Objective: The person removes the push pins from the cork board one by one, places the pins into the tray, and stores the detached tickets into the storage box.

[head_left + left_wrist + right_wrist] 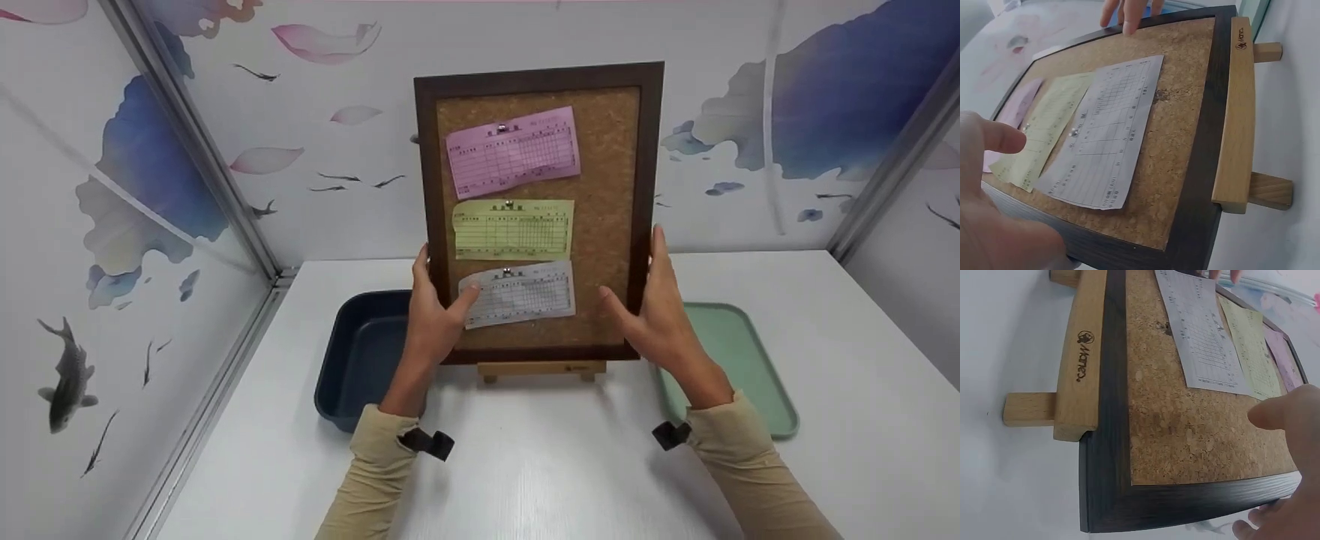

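A dark-framed cork board (607, 225) stands tilted back on a small wooden easel (541, 368). Pinned to it, from top to bottom, are a pink slip (514, 154), a yellow slip (514, 229) and a white slip (517, 296). My left hand (436, 319) holds the frame's lower left side, its thumb over the white slip's left edge. At the lower right side, my right hand (664, 322) holds the frame with the thumb in front of the cork. Some of its fingers (1264, 515) show past the frame's edge in the right wrist view; most left fingers are hidden.
A dark blue bin (352, 360) stands on the white table (540, 465) at the left, partly behind the left forearm. To the right lies a light green tray (739, 360), partly covered by the right wrist. Printed panels (337, 187) enclose the table's back and sides.
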The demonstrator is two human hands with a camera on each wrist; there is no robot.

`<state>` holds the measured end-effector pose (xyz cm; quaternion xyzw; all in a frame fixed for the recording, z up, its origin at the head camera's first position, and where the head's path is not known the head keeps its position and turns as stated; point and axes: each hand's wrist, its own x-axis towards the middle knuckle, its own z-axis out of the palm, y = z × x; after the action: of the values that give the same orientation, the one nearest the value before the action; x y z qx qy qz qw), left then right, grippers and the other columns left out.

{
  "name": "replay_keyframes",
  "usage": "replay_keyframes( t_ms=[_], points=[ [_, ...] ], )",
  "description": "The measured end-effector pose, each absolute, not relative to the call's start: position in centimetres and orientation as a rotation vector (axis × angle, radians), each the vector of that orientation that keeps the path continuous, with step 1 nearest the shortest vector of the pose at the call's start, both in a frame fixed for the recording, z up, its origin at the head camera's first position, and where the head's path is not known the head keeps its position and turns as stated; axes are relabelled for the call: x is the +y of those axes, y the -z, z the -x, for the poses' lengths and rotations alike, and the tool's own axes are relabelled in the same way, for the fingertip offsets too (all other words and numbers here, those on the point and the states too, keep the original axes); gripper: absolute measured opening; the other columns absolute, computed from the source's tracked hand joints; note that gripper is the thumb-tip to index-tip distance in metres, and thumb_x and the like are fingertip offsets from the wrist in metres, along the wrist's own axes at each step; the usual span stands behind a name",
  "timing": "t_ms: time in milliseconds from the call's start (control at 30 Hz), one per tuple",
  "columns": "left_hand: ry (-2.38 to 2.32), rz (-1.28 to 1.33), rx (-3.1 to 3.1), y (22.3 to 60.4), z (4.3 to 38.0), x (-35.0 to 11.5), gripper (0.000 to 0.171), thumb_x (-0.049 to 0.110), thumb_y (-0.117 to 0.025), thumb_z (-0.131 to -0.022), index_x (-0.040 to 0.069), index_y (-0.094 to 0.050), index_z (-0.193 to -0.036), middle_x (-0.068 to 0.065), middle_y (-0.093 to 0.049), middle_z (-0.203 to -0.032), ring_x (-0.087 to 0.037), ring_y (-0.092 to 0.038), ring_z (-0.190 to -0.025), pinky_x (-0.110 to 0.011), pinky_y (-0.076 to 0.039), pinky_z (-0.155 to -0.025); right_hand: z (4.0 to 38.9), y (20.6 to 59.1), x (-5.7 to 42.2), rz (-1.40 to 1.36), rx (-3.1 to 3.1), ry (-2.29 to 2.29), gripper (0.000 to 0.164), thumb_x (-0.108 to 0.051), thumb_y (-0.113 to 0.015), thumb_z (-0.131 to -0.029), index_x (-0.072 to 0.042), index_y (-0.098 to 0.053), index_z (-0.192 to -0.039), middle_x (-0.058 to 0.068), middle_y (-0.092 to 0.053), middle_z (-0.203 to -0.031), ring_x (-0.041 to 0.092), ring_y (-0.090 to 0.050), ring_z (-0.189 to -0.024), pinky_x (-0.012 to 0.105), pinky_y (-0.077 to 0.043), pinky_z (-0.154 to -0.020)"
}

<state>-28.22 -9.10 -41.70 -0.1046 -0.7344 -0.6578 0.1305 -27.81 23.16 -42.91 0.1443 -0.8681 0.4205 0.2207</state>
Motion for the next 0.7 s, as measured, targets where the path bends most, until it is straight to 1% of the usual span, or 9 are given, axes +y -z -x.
replay_keyframes(
  t_ms=[67, 133, 300, 433, 500, 600, 700],
  points=[
    [1.957, 0.299, -2.088, 41.8, 28.3, -9.1, 0.095, 0.024, -0.072, -0.1, 0.015, -0.012, -0.173, -0.014, -0.039, -0.166, -0.032, -0.051, -0.145, -0.054, -0.046, -0.119, 27.7, 42.7, 23.3, -0.391, -2.38, -1.215, 0.105, -0.032, -0.071, -0.105, -0.017, 0.007, -0.175, 0.006, 0.001, -0.184, 0.036, -0.015, -0.169, 0.065, -0.022, -0.132],
    [1.979, 0.278, -2.055, 41.8, 28.4, -9.1, 0.091, 0.024, -0.072, -0.1, 0.016, -0.017, -0.172, -0.013, -0.042, -0.163, -0.031, -0.052, -0.142, -0.053, -0.047, -0.116, 27.7, 42.5, 23.3, -0.396, -2.364, -1.25, 0.104, -0.031, -0.071, -0.105, -0.018, 0.005, -0.175, 0.007, -0.002, -0.184, 0.037, -0.018, -0.168, 0.068, -0.025, -0.13],
    [2.015, 0.238, -1.974, 41.8, 28.7, -9.1, 0.08, 0.024, -0.069, -0.101, 0.012, -0.028, -0.169, -0.013, -0.041, -0.164, -0.031, -0.046, -0.148, -0.053, -0.042, -0.12, 27.8, 42.1, 23.5, -0.412, -2.348, -1.256, 0.099, -0.029, -0.07, -0.106, -0.015, -0.001, -0.175, 0.009, -0.007, -0.184, 0.035, -0.019, -0.168, 0.066, -0.026, -0.13],
    [1.994, 0.224, -1.946, 41.7, 29.2, -9.2, 0.072, 0.025, -0.069, -0.104, 0.012, -0.035, -0.166, -0.011, -0.044, -0.162, -0.03, -0.048, -0.148, -0.053, -0.042, -0.122, 28.0, 42.0, 23.6, -0.425, -2.331, -1.241, 0.096, -0.027, -0.07, -0.106, -0.012, -0.006, -0.175, 0.01, -0.012, -0.183, 0.033, -0.02, -0.167, 0.065, -0.027, -0.13],
    [1.936, 0.225, -1.954, 41.6, 29.4, -9.2, 0.07, 0.026, -0.07, -0.104, 0.012, -0.038, -0.165, -0.011, -0.046, -0.161, -0.029, -0.048, -0.148, -0.053, -0.04, -0.124, 27.9, 41.9, 23.7, -0.42, -2.328, -1.224, 0.095, -0.027, -0.071, -0.106, -0.011, -0.007, -0.175, 0.012, -0.014, -0.182, 0.034, -0.019, -0.167, 0.065, -0.026, -0.13],
    [1.847, 0.245, -1.958, 41.5, 29.7, -9.3, 0.068, 0.024, -0.07, -0.104, 0.012, -0.04, -0.164, -0.01, -0.048, -0.16, -0.028, -0.049, -0.148, -0.052, -0.038, -0.127, 28.0, 41.7, 23.7, -0.396, -2.323, -1.182, 0.094, -0.027, -0.071, -0.105, -0.011, -0.01, -0.175, 0.014, -0.016, -0.181, 0.035, -0.018, -0.167, 0.065, -0.021, -0.132],
    [1.776, 0.28, -1.951, 41.4, 30.1, -9.5, 0.067, 0.022, -0.07, -0.104, 0.01, -0.042, -0.163, -0.011, -0.05, -0.159, -0.028, -0.051, -0.147, -0.05, -0.038, -0.127, 28.3, 41.3, 23.6, -0.386, -2.3, -1.131, 0.092, -0.026, -0.071, -0.105, -0.01, -0.013, -0.174, 0.014, -0.016, -0.182, 0.034, -0.016, -0.168, 0.062, -0.017, -0.134]
  ],
)
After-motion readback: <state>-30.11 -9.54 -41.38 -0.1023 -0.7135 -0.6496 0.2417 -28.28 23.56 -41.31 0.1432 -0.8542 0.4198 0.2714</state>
